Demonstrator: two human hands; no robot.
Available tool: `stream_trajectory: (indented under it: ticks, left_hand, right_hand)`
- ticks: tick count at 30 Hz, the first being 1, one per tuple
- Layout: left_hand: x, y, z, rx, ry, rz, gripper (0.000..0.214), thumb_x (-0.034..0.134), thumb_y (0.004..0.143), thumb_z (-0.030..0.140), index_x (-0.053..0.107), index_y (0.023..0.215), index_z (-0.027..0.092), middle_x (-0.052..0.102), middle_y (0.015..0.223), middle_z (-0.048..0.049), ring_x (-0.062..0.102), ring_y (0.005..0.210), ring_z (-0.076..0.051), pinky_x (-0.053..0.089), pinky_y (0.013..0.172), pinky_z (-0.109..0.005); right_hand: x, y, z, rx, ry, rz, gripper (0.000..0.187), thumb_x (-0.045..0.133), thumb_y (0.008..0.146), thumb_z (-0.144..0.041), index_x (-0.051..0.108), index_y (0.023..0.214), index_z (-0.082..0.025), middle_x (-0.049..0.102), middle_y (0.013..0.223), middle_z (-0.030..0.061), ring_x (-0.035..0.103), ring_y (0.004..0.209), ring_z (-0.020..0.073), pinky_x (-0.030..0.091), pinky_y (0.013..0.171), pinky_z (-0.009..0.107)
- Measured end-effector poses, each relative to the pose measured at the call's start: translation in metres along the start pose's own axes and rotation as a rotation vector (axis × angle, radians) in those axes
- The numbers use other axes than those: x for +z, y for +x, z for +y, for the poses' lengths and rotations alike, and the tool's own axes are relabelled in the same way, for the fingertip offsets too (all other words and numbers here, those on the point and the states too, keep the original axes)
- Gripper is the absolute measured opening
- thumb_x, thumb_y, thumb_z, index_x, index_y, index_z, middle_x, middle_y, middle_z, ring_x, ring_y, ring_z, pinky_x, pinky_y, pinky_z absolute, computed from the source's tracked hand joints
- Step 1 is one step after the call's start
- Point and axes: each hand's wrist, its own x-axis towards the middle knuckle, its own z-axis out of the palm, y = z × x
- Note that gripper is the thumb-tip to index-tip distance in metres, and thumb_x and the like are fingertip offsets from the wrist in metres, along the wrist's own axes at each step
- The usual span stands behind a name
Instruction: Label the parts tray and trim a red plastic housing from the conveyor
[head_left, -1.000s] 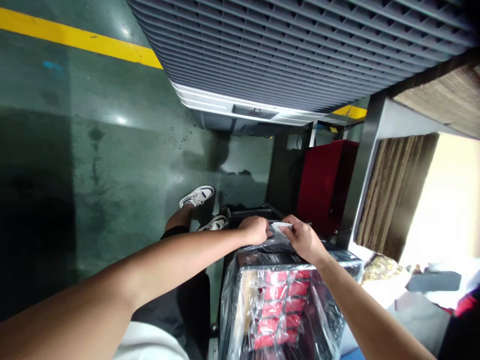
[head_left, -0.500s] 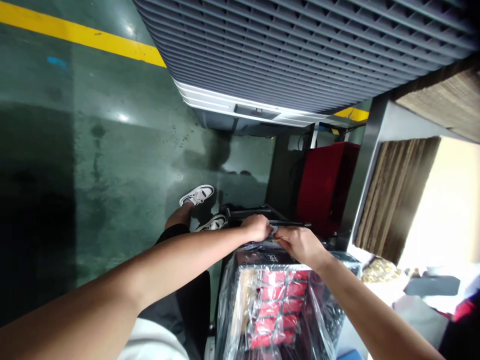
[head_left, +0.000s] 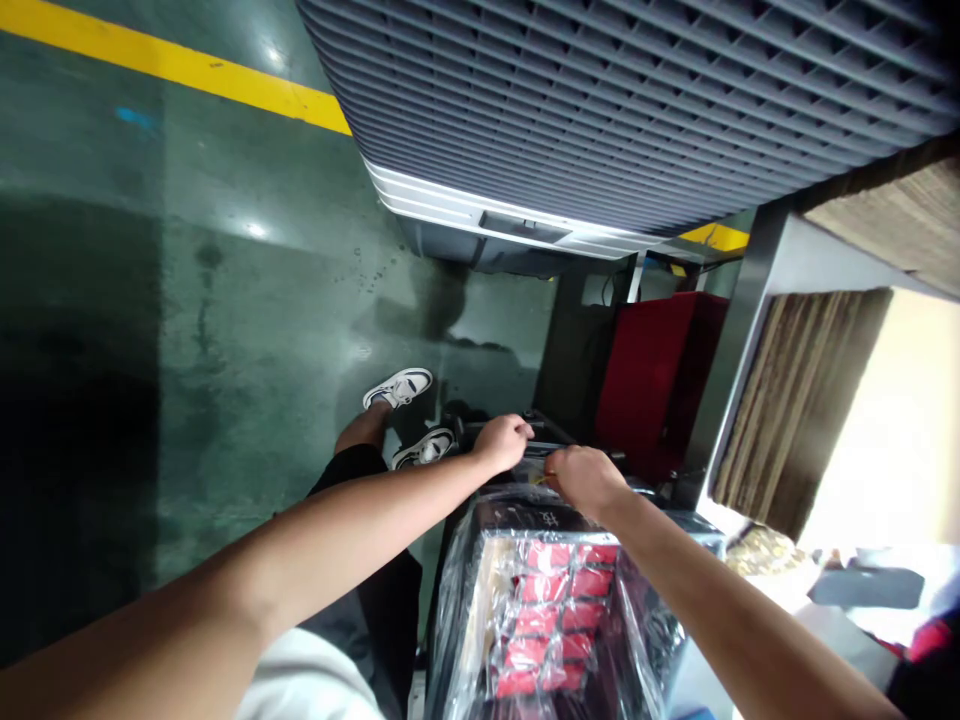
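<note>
Head view, looking down along both forearms.

- Left hand [head_left: 504, 440]: closed to a fist, knuckles up, at the far top edge of the box [head_left: 525, 520]. Contents of the fist hidden; cannot tell whether gripping film or just pressing there.
- Right hand [head_left: 581, 478]: just beside the left, nearly touching. Fingers drawn narrow, pinching what looks like a gathered bit of film [head_left: 461, 600] at the same far edge. Fingertips turned away from the camera, so grip not fully seen.
- Box: directly under and nearer than both hands, between the forearms. Dark sides, open top face, rows of red packs [head_left: 559, 610] inside.
- Film: clear, crinkled, draped over the top and down both long sides.

Progress, as a judgement:
- Done: film laid over top and flanks, packs covered.
- Left: far end gathered in the fingers only. No seal, tape or tuck visible there. Near end out of frame, so unknown.

Around the hands:
- Beyond the left hand: black frame [head_left: 480, 428], then two shoes [head_left: 397, 388] on the green floor [head_left: 225, 300].
- Beyond the right hand: red cabinet [head_left: 652, 370].
- Far right of the right hand: cardboard stack [head_left: 795, 390].
- Well beyond both hands: grey louvred unit [head_left: 600, 100], yellow line [head_left: 187, 68].
</note>
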Motion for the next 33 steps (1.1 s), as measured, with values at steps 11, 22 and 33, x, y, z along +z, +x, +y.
stream_trajectory:
  ticks: [11, 22, 33]
  left_hand:
    - [-0.041, -0.024, -0.045, -0.073, -0.125, 0.185, 0.024, 0.049, 0.096, 0.03, 0.064, 0.088, 0.013, 0.067, 0.076, -0.0016, 0.062, 0.064, -0.013, 0.05, 0.064, -0.028]
    - [-0.042, -0.075, -0.028, 0.2, -0.013, 0.002, 0.021, 0.055, 0.09, 0.035, 0.07, 0.089, 0.02, 0.071, 0.088, 0.0004, 0.064, 0.083, -0.014, 0.044, 0.072, -0.021]
    - [-0.045, -0.066, -0.024, 0.23, 0.169, -0.168, 0.01, 0.073, 0.074, 0.03, 0.074, 0.078, 0.022, 0.069, 0.088, -0.0011, 0.064, 0.08, -0.016, 0.045, 0.071, -0.022]
  right_hand:
    - [0.006, -0.013, 0.005, 0.024, 0.025, 0.028, 0.024, 0.047, 0.089, -0.019, 0.066, 0.103, -0.013, 0.073, 0.09, 0.0153, 0.07, 0.088, 0.029, 0.05, 0.075, 0.036]
    - [0.001, -0.048, -0.003, -0.007, 0.144, 0.114, 0.042, 0.037, 0.094, -0.014, 0.058, 0.13, -0.023, 0.064, 0.128, 0.0073, 0.065, 0.111, 0.022, 0.053, 0.094, 0.034]
    - [0.012, -0.043, -0.004, 0.013, 0.23, 0.132, 0.04, 0.036, 0.098, -0.041, 0.07, 0.107, -0.023, 0.073, 0.092, 0.0076, 0.064, 0.096, 0.0218, 0.051, 0.085, 0.035]
